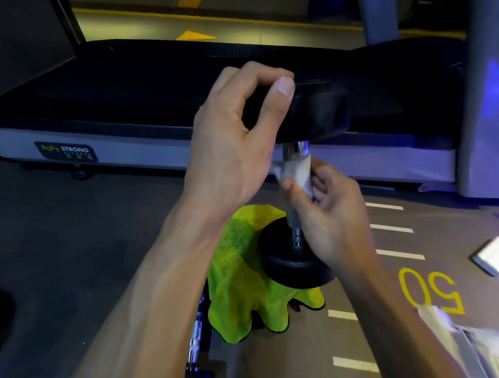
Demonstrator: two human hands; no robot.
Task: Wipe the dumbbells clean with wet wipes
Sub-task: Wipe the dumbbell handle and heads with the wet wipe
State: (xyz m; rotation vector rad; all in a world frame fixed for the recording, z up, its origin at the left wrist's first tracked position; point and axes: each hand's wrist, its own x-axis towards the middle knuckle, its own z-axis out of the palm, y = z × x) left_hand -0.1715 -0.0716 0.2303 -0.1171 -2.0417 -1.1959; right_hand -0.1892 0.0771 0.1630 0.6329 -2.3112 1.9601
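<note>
A black dumbbell stands upright, its lower plate [291, 261] resting on a yellow-green towel [240, 277]. My left hand [240, 132] grips the upper plate [322, 108] from the left, thumb and fingers curled round its edge. My right hand [326, 211] holds a white wet wipe [296, 169] wrapped round the chrome handle [295, 151] just under the upper plate. The middle of the handle is hidden behind the wipe and my fingers.
A treadmill [124, 88] with a grey side rail runs across the back. A second dumbbell's chrome bar [196, 342] lies on the floor at the towel's left. A white packet [495, 256] sits at the right, and a wipes pack [484, 347] at the bottom right.
</note>
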